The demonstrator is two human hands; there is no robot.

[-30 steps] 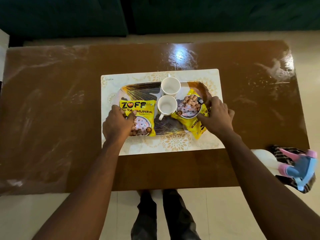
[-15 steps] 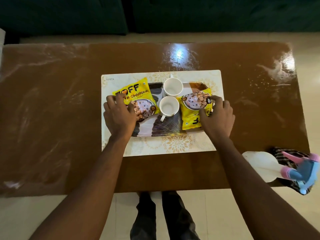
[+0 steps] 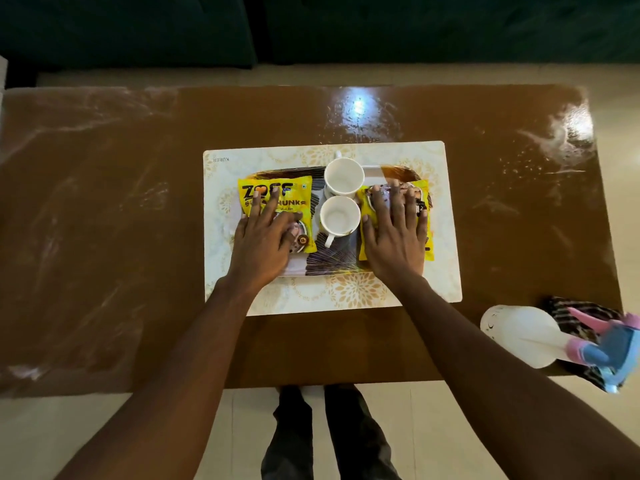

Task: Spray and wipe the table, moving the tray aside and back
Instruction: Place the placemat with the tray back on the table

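Note:
A patterned tray (image 3: 332,259) sits on a white floral placemat (image 3: 446,216) in the middle of the glossy brown table (image 3: 104,237). On the tray stand two white cups (image 3: 341,194) between two yellow snack packets. My left hand (image 3: 265,233) lies flat with straight fingers on the left packet (image 3: 275,195). My right hand (image 3: 394,233) presses flat on the right packet (image 3: 424,220). A white spray bottle (image 3: 526,336) with a pink and blue trigger lies on its side at the table's front right, next to a striped cloth (image 3: 581,315).
Streaks and droplets show on the table surface at the left and far right. A dark sofa (image 3: 311,26) runs along the far side. Pale floor tiles and my legs (image 3: 329,434) show below the table's front edge.
Both packets were turned from slanted to straight on the tray. My hands went from gripping their edges to lying flat on top of them.

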